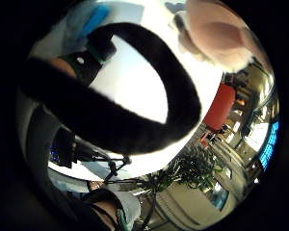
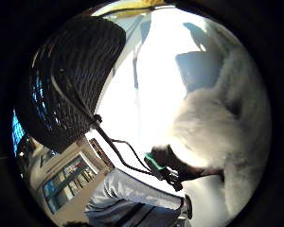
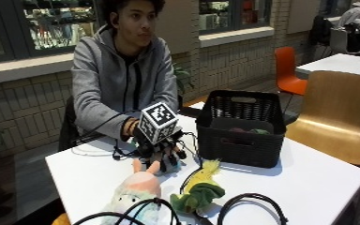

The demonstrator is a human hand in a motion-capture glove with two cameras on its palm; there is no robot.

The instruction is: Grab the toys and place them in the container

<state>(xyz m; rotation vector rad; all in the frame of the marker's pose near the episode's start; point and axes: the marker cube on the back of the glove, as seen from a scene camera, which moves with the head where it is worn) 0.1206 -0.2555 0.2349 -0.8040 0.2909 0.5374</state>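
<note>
Gloved right hand (image 3: 161, 157): fingers straight, pointing down, holding nothing. Pink-and-white plush toy (image 3: 136, 192): on the table just beyond the fingertips, long axis running away from the hand. Green-and-yellow toy (image 3: 198, 190): alongside. Black container (image 3: 242, 126): beside the hand.

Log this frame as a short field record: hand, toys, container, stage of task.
hand: gloved right hand over the white table, fingers pointing down at the pink plush toy; grip unclear
toys on table: pink plush toy; green and yellow plush toy beside it
container: black basket beside the hand; some items already inside
stage: both table toys not yet in the basket
</note>
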